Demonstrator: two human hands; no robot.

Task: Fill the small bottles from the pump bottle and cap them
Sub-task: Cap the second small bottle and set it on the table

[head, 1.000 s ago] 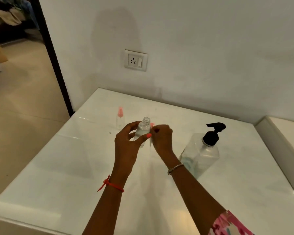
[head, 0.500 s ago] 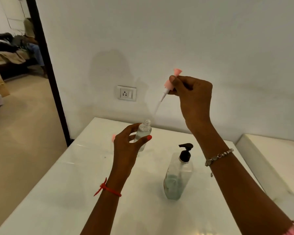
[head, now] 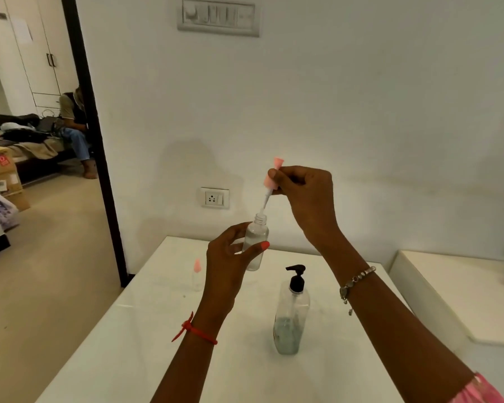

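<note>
pump bottle [head: 291,312] on table [head: 122,344], capped bottle [head: 197,275] left

Clear, smooth plastic at centre: the small transparent round bottle [head: 255,245], neck threads bare, walls glossy and see-through. At twelve o'clock above it comes the pink matt plastic spray cap [head: 278,162], trailing a thin translucent white tube. Down at five o'clock stands the tall clear plastic pump bottle [head: 291,315], walls slightly cloudy, black pump head shiny. At nine o'clock, a second small clear plastic bottle with a pink cap [head: 197,274]. The white tabletop [head: 122,344] gleams, polished and smooth; stone or glass, I cannot tell. A red thread band [head: 198,333] sits on one wrist, a silvery beaded metal bracelet [head: 357,279] on the other. The white wall [head: 361,97] looks matt and painted.
</note>
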